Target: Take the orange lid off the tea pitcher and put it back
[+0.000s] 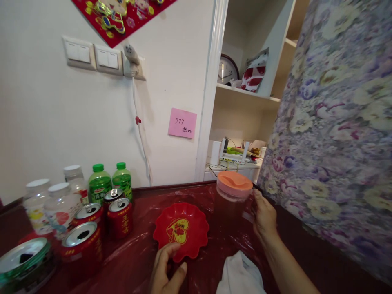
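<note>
At the table's back right stands a clear plastic pitcher (234, 188) with an orange lid, upright, its lower body blending into the dark red cover. My right hand (264, 213) is closed around its handle at the right side. My left hand (169, 267) is low in the middle with thumb and fingers apart and nothing between them. Just beyond it lies a red scalloped plate (196, 226) with a gold pattern; the fingers overlap its near edge in view, and I cannot tell whether they touch. A pale crumpled cloth (241, 274) lies between my hands.
On the left stand several opened red cans (120, 218), a green can (26, 261), white-lidded clear jars (59, 208) and two green-capped bottles (99, 183). The wall rises behind the table (142, 241). Shelves (241, 92) and a floral curtain (333, 122) border the right.
</note>
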`<state>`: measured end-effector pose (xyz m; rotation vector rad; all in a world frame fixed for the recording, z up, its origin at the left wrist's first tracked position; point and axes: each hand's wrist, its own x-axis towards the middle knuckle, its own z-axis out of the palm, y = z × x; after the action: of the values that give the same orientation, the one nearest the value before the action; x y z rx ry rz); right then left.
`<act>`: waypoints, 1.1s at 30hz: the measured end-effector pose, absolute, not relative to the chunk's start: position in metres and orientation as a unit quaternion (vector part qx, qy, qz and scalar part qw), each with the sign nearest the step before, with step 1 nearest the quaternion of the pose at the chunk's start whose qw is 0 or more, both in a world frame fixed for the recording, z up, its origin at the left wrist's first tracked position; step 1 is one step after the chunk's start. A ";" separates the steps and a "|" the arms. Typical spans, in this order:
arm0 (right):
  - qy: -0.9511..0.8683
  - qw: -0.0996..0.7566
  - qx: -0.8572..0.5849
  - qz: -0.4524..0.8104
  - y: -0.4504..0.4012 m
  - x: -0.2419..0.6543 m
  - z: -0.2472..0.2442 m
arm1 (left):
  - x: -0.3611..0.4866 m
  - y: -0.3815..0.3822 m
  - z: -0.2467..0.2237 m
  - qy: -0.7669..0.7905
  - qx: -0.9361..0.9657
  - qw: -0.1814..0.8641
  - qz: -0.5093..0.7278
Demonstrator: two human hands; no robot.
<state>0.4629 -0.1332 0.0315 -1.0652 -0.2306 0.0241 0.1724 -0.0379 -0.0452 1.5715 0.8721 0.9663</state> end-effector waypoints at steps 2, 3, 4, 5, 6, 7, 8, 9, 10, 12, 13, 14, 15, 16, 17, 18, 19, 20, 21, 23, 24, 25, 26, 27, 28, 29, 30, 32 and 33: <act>-0.118 0.846 -0.519 0.018 -0.136 0.464 0.031 | 0.177 -0.041 -0.044 0.379 0.642 0.516 0.422; -0.123 0.842 -0.525 0.020 -0.137 0.465 0.030 | 0.178 -0.042 -0.043 0.385 0.638 0.516 0.424; -0.128 0.837 -0.532 0.020 -0.138 0.465 0.031 | 0.179 -0.042 -0.041 0.390 0.634 0.518 0.422; -0.134 0.832 -0.538 0.018 -0.139 0.464 0.031 | 0.178 -0.041 -0.040 0.394 0.630 0.523 0.417; -0.139 0.828 -0.543 0.016 -0.140 0.464 0.032 | 0.177 -0.040 -0.037 0.394 0.629 0.533 0.407; -0.143 0.825 -0.547 0.013 -0.140 0.463 0.033 | 0.175 -0.038 -0.034 0.392 0.628 0.546 0.393; -0.147 0.822 -0.550 0.010 -0.141 0.462 0.034 | 0.173 -0.036 -0.031 0.387 0.627 0.562 0.377; -0.150 0.820 -0.553 0.009 -0.142 0.461 0.035 | 0.171 -0.034 -0.027 0.382 0.624 0.579 0.360; -0.154 0.817 -0.555 0.010 -0.143 0.461 0.036 | 0.169 -0.033 -0.023 0.379 0.618 0.596 0.345; -0.161 0.812 -0.560 0.016 -0.145 0.459 0.037 | 0.167 -0.033 -0.014 0.379 0.603 0.618 0.332; -0.165 0.809 -0.564 0.020 -0.146 0.458 0.038 | 0.167 -0.035 -0.010 0.383 0.595 0.624 0.333; -0.168 0.806 -0.568 0.025 -0.147 0.458 0.038 | 0.167 -0.036 -0.006 0.386 0.587 0.628 0.333; -0.170 0.802 -0.572 0.028 -0.148 0.457 0.038 | 0.167 -0.039 -0.002 0.390 0.581 0.631 0.335; -0.171 0.798 -0.577 0.029 -0.149 0.458 0.038 | 0.167 -0.041 0.002 0.392 0.577 0.633 0.335; -0.170 0.794 -0.582 0.027 -0.151 0.458 0.037 | 0.168 -0.044 0.006 0.394 0.575 0.634 0.334; -0.167 0.791 -0.588 0.019 -0.152 0.459 0.037 | 0.168 -0.047 0.010 0.396 0.574 0.635 0.332; -0.161 0.788 -0.594 0.006 -0.155 0.459 0.036 | 0.168 -0.051 0.015 0.395 0.576 0.635 0.329; -0.153 0.785 -0.600 -0.012 -0.158 0.460 0.035 | 0.168 -0.054 0.020 0.396 0.578 0.636 0.325; -0.141 0.782 -0.606 -0.034 -0.162 0.460 0.034 | 0.167 -0.057 0.024 0.397 0.579 0.635 0.320; -0.122 0.774 -0.617 -0.077 -0.174 0.459 0.033 | 0.166 -0.062 0.033 0.402 0.579 0.639 0.309; -0.119 0.768 -0.622 -0.095 -0.181 0.456 0.034 | 0.164 -0.065 0.037 0.403 0.576 0.643 0.304; -0.122 0.761 -0.628 -0.109 -0.189 0.452 0.034 | 0.162 -0.067 0.041 0.402 0.573 0.648 0.300; -0.131 0.753 -0.634 -0.118 -0.198 0.446 0.035 | 0.160 -0.068 0.044 0.399 0.570 0.654 0.297; -0.143 0.746 -0.639 -0.121 -0.206 0.438 0.036 | 0.158 -0.069 0.046 0.395 0.567 0.658 0.298; -0.166 0.733 -0.649 -0.115 -0.215 0.429 0.036 | 0.155 -0.069 0.048 0.391 0.564 0.662 0.300; -0.196 0.715 -0.663 -0.105 -0.223 0.418 0.036 | 0.153 -0.068 0.049 0.387 0.562 0.665 0.304; -0.236 0.688 -0.680 -0.087 -0.230 0.406 0.035 | 0.150 -0.067 0.050 0.384 0.561 0.667 0.307; -0.345 0.589 -0.730 -0.042 -0.243 0.381 0.029 | 0.143 -0.064 0.052 0.378 0.559 0.668 0.314; -0.391 0.537 -0.747 -0.013 -0.247 0.369 0.025 | 0.139 -0.062 0.053 0.374 0.560 0.668 0.316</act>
<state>0.3689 -0.2474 0.0251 -1.7790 -0.9308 -0.0312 0.1388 -0.0622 0.0527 1.2630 0.8425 0.7128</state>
